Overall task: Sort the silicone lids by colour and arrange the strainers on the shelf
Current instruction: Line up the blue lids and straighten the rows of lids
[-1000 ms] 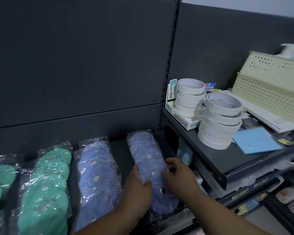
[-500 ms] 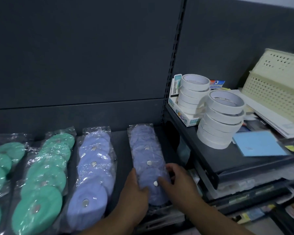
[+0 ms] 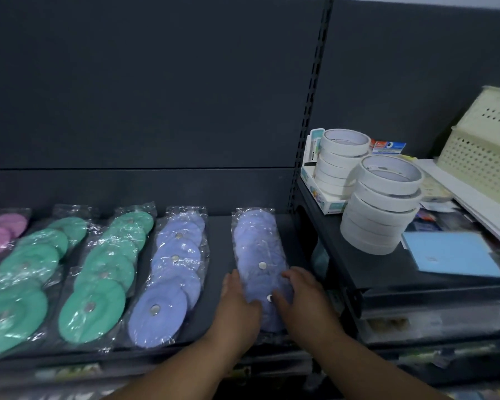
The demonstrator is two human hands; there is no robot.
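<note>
Clear packs of round silicone lids lie in a row on the dark shelf. From the left: a pink pack, two green packs, a purple pack, and a second purple pack at the right end. My left hand rests flat against the left edge of that right-end pack. My right hand lies on its right side, fingers spread over the lower lids. No strainers are in view.
A raised black shelf stands right of the lids, holding two stacks of white tape rolls, a blue pad, papers and cream perforated baskets. A slotted upright divides the dark back panels.
The right purple pack has been laid down flat on the shelf and both hands have flattened on it. The view has shifted left, revealing more green packs and a pink one.
</note>
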